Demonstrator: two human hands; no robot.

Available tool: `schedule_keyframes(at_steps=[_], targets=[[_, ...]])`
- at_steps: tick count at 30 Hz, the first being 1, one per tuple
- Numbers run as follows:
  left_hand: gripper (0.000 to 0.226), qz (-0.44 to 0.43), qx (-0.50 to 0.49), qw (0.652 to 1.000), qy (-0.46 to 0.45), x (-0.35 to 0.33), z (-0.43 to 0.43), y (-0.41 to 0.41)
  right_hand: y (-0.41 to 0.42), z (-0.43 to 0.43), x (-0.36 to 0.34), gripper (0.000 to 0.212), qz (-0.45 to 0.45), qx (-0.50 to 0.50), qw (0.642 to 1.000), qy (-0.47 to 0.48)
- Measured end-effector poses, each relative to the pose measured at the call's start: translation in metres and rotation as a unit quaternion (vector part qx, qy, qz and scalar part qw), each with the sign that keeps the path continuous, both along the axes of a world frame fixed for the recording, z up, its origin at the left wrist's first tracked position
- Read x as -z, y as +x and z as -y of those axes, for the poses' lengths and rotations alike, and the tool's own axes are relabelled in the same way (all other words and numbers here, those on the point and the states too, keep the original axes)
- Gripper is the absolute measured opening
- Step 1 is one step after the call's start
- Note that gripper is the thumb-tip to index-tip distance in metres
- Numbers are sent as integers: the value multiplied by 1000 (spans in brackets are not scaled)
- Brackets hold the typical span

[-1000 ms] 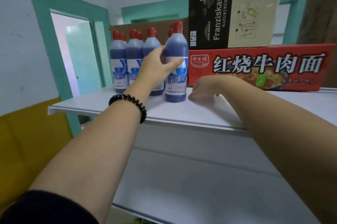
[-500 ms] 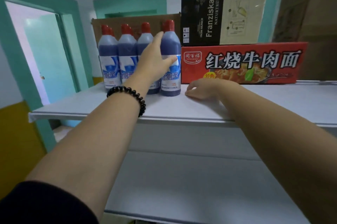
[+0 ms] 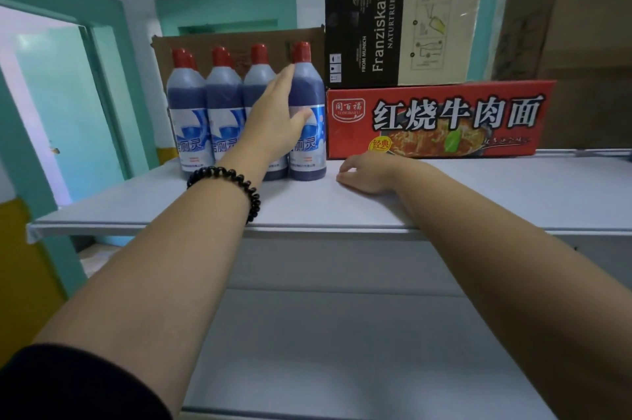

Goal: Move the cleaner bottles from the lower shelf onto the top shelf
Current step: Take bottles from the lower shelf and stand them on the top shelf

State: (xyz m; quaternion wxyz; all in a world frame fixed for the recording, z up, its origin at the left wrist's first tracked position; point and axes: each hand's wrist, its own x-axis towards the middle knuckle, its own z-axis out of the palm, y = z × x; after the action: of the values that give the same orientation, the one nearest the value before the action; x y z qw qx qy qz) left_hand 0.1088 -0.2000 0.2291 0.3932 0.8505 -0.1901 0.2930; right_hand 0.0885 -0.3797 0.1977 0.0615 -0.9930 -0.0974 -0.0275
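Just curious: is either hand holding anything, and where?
Nothing gripped: the left hand touches the side of the rightmost bottle with straight fingers; the right hand rests on the top shelf.

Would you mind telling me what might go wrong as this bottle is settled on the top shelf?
1. The left hand touches the rightmost cleaner bottle up near its shoulder; tall and narrow, it may tip into the packed row of bottles.
2. That bottle stands right beside the red noodle box; a shove might shift it and the Franziskaner box on top.
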Motion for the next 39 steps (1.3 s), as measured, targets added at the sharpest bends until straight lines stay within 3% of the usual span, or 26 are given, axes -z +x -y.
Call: schedule_keyframes(at_steps=[4,7,9,13,19,29,39], targets=[[66,69,-14,997,-8,9,4,3,-2,0,1,47,-5,2,1000,1],[36,131,-71,989,-5,12,5,0,-8,3,1,48,-4,6,1000,6],[12,103,-102,988,59,15,1,-3,-13,5,1,47,4,14,1000,7],[31,-81,-68,959,263,34,-5,-13,-29,6,3,47,21,36,999,-7],[37,-134,-25,925,353,39,0,-38,-67,7,4,45,34,77,996,-1],[43,-122,74,921,363,42,71,-85,-142,47,8,41,62,149,987,23],[39,-54,155,906,390,47,205,-151,-231,167,21,41,98,266,959,4]])
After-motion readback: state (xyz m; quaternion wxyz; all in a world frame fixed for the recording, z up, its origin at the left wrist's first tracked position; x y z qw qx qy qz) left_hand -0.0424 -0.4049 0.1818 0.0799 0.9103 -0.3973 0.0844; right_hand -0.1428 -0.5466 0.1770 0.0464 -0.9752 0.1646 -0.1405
